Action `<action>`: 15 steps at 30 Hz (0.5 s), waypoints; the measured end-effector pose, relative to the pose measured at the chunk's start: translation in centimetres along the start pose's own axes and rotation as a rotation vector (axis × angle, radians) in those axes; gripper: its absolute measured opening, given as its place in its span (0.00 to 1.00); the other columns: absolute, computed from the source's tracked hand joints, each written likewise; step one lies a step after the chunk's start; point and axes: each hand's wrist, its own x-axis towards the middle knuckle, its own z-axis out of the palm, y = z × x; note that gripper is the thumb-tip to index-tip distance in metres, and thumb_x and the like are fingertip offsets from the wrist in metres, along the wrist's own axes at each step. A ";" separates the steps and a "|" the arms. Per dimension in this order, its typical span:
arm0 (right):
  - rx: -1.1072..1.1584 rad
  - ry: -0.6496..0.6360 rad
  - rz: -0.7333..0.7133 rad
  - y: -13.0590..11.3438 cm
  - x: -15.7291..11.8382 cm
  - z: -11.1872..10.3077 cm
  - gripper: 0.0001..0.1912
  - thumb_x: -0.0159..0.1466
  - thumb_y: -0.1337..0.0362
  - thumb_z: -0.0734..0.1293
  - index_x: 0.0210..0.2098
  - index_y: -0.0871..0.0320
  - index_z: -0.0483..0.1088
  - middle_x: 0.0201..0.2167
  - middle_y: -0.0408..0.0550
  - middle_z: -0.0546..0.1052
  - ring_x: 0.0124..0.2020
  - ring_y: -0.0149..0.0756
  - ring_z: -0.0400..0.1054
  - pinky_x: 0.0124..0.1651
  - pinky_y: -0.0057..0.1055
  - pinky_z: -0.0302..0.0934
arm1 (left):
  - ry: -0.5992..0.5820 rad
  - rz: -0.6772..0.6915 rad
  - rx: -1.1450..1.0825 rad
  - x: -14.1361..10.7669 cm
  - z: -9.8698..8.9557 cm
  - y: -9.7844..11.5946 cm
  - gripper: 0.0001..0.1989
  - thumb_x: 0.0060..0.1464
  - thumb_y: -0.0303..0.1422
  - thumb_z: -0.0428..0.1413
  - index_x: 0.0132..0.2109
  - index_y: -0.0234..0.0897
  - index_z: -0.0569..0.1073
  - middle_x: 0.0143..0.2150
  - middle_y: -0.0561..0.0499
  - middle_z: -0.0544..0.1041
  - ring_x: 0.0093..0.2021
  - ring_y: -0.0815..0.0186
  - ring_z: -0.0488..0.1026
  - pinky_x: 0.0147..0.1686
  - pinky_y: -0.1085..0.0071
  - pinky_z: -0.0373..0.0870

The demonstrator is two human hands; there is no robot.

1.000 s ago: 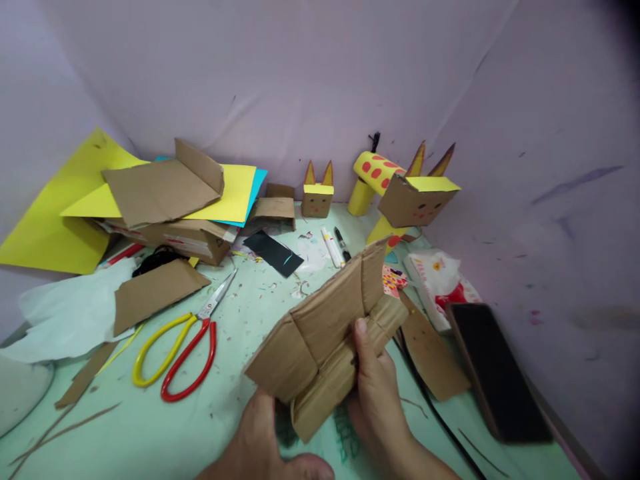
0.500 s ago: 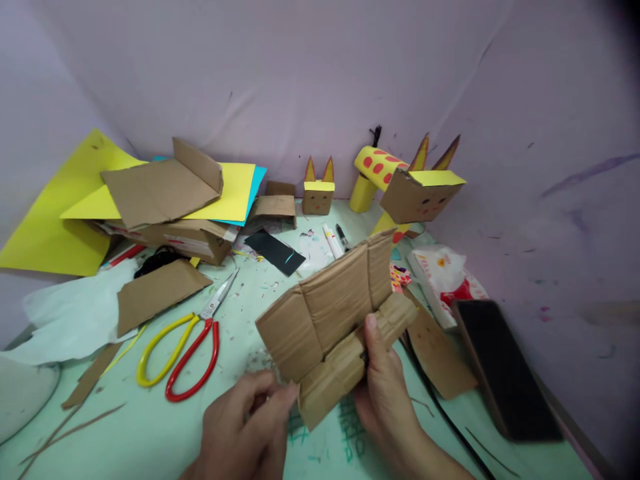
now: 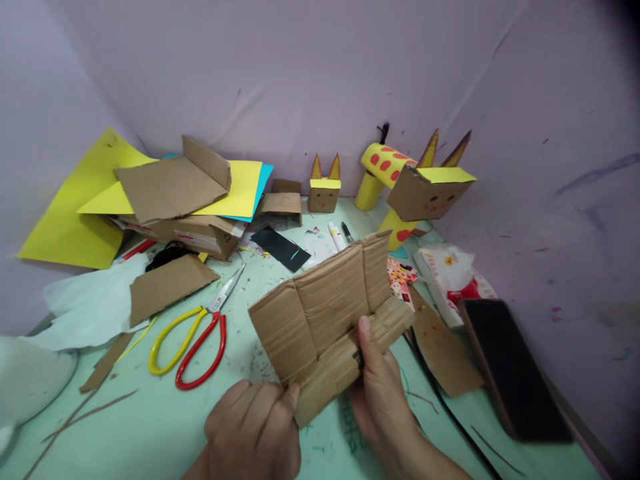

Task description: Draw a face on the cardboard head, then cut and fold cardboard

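A creased piece of brown cardboard [image 3: 330, 300] is held up over the table, tilted, with fold lines and a bent lower flap. My right hand [image 3: 383, 387] grips its lower flap, thumb on the near face and the other fingers behind it. At the lower left corner, my left hand [image 3: 255, 427] is closed, with thumb and finger pinching the cardboard's edge. Scissors [image 3: 217, 303] with one yellow and one red handle lie open to the left of the cardboard.
Yellow sheets [image 3: 75, 207] and cardboard scraps [image 3: 173, 183] are piled at the left. A small eared box [image 3: 324, 197] and a spotted yellow figure [image 3: 387, 163] stand at the back. A phone [image 3: 515, 367], tissue pack [image 3: 450, 280] and black cord [image 3: 440, 397] lie at the right.
My left hand has turned and closed more tightly at the cardboard's corner. The cardboard has shifted slightly left, while the background has shifted a little to the right in view.
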 end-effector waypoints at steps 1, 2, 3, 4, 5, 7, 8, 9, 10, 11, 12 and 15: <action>-0.002 0.002 -0.008 0.0 0.0 0.0 0.38 0.54 0.49 0.72 0.60 0.57 0.62 0.50 0.49 0.78 0.55 0.46 0.68 0.56 0.40 0.62 | 0.001 -0.020 0.017 0.1 0.2 0.0 0.11 0.49 0.17 0.50 0.27 0.38 0.67 0.15 0.54 0.70 0.15 0.68 0.63 0.19 0.69 0.56; -0.005 0.004 -0.015 0.0 0.0 0.0 0.38 0.54 0.49 0.72 0.60 0.57 0.62 0.51 0.49 0.77 0.55 0.46 0.68 0.57 0.40 0.61 | 0.004 -0.033 0.028 0.2 0.3 0.0 0.13 0.48 0.18 0.50 0.23 0.40 0.65 0.13 0.55 0.66 0.14 0.67 0.59 0.19 0.68 0.54; -0.006 0.005 -0.019 0.1 0.0 0.0 0.38 0.54 0.49 0.72 0.60 0.57 0.62 0.51 0.49 0.77 0.55 0.45 0.68 0.57 0.40 0.61 | 0.004 -0.036 0.038 0.2 0.4 0.0 0.15 0.48 0.18 0.51 0.21 0.41 0.62 0.12 0.56 0.63 0.14 0.67 0.57 0.18 0.67 0.51; -0.006 0.000 -0.021 0.1 0.0 0.0 0.38 0.54 0.49 0.72 0.60 0.57 0.62 0.51 0.49 0.77 0.55 0.45 0.68 0.57 0.40 0.61 | 0.000 -0.039 0.045 0.3 0.5 0.0 0.17 0.47 0.18 0.51 0.19 0.42 0.60 0.11 0.56 0.61 0.14 0.67 0.56 0.18 0.66 0.50; -0.006 -0.004 -0.023 0.1 -0.1 0.0 0.38 0.55 0.49 0.72 0.60 0.57 0.62 0.50 0.49 0.78 0.54 0.45 0.68 0.56 0.39 0.62 | -0.006 -0.039 0.051 0.3 0.5 0.0 0.17 0.47 0.19 0.51 0.18 0.42 0.59 0.11 0.56 0.60 0.14 0.66 0.55 0.18 0.66 0.50; -0.002 -0.011 -0.029 0.1 -0.2 0.0 0.38 0.55 0.50 0.72 0.60 0.57 0.62 0.49 0.48 0.78 0.54 0.45 0.69 0.55 0.39 0.63 | -0.019 -0.039 0.058 0.3 0.5 -0.1 0.14 0.46 0.19 0.49 0.20 0.41 0.64 0.12 0.55 0.63 0.15 0.66 0.57 0.19 0.67 0.52; -0.002 -0.012 -0.030 0.2 -0.2 0.1 0.37 0.55 0.50 0.72 0.60 0.58 0.62 0.49 0.48 0.78 0.54 0.45 0.69 0.55 0.39 0.63 | -0.030 -0.035 0.059 0.3 0.4 -0.1 0.11 0.45 0.19 0.48 0.23 0.39 0.67 0.14 0.54 0.65 0.16 0.65 0.59 0.19 0.67 0.54; -0.004 -0.009 -0.028 0.2 -0.2 0.1 0.37 0.55 0.50 0.72 0.59 0.58 0.63 0.49 0.49 0.78 0.53 0.46 0.69 0.55 0.40 0.63 | -0.043 -0.031 0.058 0.3 0.4 -0.1 0.11 0.44 0.19 0.47 0.26 0.37 0.70 0.15 0.53 0.67 0.16 0.65 0.60 0.20 0.68 0.55; -0.005 -0.002 -0.024 0.2 -0.2 0.1 0.38 0.54 0.50 0.72 0.59 0.58 0.63 0.49 0.49 0.78 0.54 0.46 0.69 0.56 0.41 0.62 | -0.057 -0.027 0.055 0.3 0.3 -0.2 0.11 0.44 0.19 0.47 0.28 0.36 0.71 0.16 0.53 0.68 0.17 0.65 0.61 0.20 0.68 0.56; -0.005 0.006 -0.017 0.2 -0.2 0.1 0.38 0.54 0.49 0.72 0.59 0.58 0.63 0.50 0.49 0.78 0.54 0.46 0.68 0.57 0.41 0.62 | -0.065 -0.024 0.051 0.3 0.3 -0.2 0.11 0.44 0.20 0.47 0.27 0.36 0.71 0.16 0.53 0.67 0.17 0.66 0.61 0.20 0.68 0.55; -0.003 0.013 -0.010 0.1 -0.1 0.1 0.38 0.54 0.49 0.72 0.59 0.58 0.63 0.50 0.49 0.78 0.54 0.47 0.68 0.57 0.42 0.61 | -0.068 -0.024 0.047 0.2 0.2 -0.4 0.11 0.44 0.20 0.47 0.23 0.38 0.69 0.14 0.54 0.65 0.16 0.66 0.59 0.20 0.67 0.53; 0.024 0.027 -0.019 -0.2 0.2 0.0 0.38 0.55 0.50 0.72 0.60 0.57 0.62 0.49 0.48 0.78 0.56 0.46 0.67 0.58 0.41 0.60 | -0.063 -0.032 0.041 0.0 0.0 -1.0 0.16 0.49 0.21 0.51 0.17 0.40 0.62 0.13 0.55 0.59 0.16 0.67 0.55 0.20 0.66 0.48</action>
